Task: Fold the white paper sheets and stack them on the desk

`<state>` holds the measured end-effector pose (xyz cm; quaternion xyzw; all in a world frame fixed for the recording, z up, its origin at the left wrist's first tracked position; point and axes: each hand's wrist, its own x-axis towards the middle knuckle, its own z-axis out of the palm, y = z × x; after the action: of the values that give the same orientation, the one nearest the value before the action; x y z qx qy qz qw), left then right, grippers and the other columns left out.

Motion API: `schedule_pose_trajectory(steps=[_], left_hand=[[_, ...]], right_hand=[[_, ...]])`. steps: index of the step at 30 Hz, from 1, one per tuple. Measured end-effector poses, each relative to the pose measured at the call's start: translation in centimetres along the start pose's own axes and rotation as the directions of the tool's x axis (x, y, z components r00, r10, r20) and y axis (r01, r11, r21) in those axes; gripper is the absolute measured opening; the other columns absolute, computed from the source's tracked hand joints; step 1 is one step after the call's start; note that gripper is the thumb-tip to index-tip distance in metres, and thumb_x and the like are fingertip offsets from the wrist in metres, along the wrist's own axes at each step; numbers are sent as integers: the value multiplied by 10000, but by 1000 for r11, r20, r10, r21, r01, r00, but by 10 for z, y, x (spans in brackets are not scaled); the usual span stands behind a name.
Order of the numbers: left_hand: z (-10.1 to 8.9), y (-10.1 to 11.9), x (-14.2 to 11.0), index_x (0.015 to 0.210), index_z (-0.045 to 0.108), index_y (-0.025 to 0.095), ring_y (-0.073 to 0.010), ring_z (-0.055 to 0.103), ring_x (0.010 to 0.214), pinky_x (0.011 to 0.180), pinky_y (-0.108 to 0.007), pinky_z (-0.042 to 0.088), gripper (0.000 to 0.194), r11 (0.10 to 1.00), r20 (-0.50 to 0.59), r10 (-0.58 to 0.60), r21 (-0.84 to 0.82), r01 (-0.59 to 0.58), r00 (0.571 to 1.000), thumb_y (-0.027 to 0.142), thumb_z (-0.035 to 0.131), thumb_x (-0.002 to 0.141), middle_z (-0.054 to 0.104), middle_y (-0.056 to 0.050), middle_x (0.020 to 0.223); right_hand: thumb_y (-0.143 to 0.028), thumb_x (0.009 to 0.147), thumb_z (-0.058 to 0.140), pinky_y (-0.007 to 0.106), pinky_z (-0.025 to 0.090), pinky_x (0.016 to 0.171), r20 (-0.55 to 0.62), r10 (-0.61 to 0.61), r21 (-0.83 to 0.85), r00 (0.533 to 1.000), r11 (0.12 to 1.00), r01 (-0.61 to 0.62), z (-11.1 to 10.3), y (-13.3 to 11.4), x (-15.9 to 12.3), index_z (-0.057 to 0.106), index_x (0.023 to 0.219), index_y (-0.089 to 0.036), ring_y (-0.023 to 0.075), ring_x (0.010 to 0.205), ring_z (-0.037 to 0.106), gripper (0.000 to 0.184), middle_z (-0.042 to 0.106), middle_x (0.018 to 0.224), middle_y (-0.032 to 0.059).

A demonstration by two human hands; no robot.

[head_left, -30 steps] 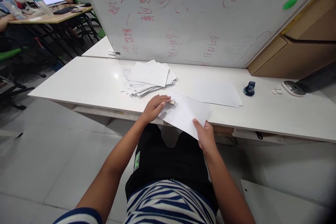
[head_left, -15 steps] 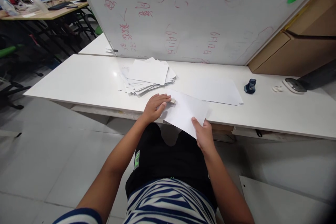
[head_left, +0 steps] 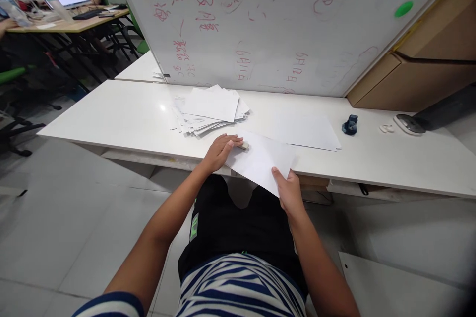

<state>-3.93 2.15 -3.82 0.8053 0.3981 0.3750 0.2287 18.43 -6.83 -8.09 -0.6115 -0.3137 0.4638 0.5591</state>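
A white sheet of paper [head_left: 262,161] lies over the front edge of the desk, its near corner sticking out past it. My right hand [head_left: 288,190] grips that sheet at its near right corner, thumb on top. At the sheet's left side, my left hand [head_left: 222,151] pinches a small pale block [head_left: 244,146] that looks like an eraser, pressed to the paper. The fingers partly cover the block. Behind my left hand sits a messy pile of papers [head_left: 211,106]. Another flat stack of paper [head_left: 308,131] is to the right, touching or just behind the sheet.
On the white desk [head_left: 401,163], a dark blue tape-dispenser-like item [head_left: 350,125], a small white item [head_left: 386,129] and a computer mouse [head_left: 409,124] stand at right. A whiteboard [head_left: 275,34] rises behind, beside cardboard boxes [head_left: 412,79]. A person sits at a far table [head_left: 74,25].
The camera view has shifted slightly, so the board appears lower. Both hands keep their places on the sheet; the pale block shows at a slightly different angle under my left fingers.
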Motion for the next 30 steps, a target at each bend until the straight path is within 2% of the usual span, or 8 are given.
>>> schedule_pose_trajectory(steps=[3, 7, 13, 17, 21, 30], left_hand=[[-4, 2, -1, 1138, 675, 266, -179, 509, 1275, 1146, -444, 290, 494, 996, -1, -41, -79, 41, 999, 366, 207, 1017, 649, 19, 1251], [-5, 3, -2, 1090, 700, 252, -200, 520, 1266, 1156, -465, 269, 492, 987, -45, -38, -156, 31, 998, 403, 240, 1008, 665, 0, 1225], [-8, 4, -1, 1028, 728, 220, -217, 544, 1242, 1173, -460, 235, 529, 950, -59, -124, -294, 101, 991, 420, 240, 997, 684, -18, 1192], [-8, 3, -1, 978, 743, 217, -218, 555, 1230, 1176, -448, 228, 516, 943, -72, -118, -321, 89, 990, 440, 278, 987, 703, -24, 1149], [-6, 2, -1, 970, 743, 220, -217, 560, 1225, 1172, -451, 234, 501, 946, -80, -117, -312, 86, 990, 447, 297, 984, 707, -25, 1139], [-6, 2, 0, 945, 745, 217, -224, 566, 1217, 1165, -470, 238, 518, 951, -83, -138, -288, 109, 987, 463, 290, 979, 711, -28, 1127]], right_hand=[[-467, 709, 730, 407, 523, 901, -23, 16, -3, 1000, 1000, -16, -7, -2, -2, 671, 1081, -153, 266, 1006, 668, 490, 716, 1096, 105], [-461, 675, 770, 400, 536, 883, -46, 60, 20, 997, 998, -60, -24, -10, -9, 689, 1049, -142, 264, 972, 680, 498, 714, 1098, 112], [-512, 666, 764, 379, 559, 838, -196, 52, -15, 979, 998, -56, -60, -9, -20, 701, 1046, -111, 261, 942, 686, 556, 721, 1065, 126], [-599, 682, 712, 379, 561, 820, -281, 64, -39, 958, 996, -78, -76, 0, -21, 701, 998, -93, 270, 928, 687, 596, 725, 1030, 137], [-626, 702, 677, 357, 556, 819, -345, 35, -68, 938, 996, -62, -82, 5, -19, 691, 980, -91, 264, 944, 681, 603, 722, 1024, 136], [-647, 711, 650, 327, 569, 694, -336, 59, -89, 940, 992, -94, -77, -3, -22, 680, 917, -88, 239, 812, 687, 597, 725, 873, 110]])
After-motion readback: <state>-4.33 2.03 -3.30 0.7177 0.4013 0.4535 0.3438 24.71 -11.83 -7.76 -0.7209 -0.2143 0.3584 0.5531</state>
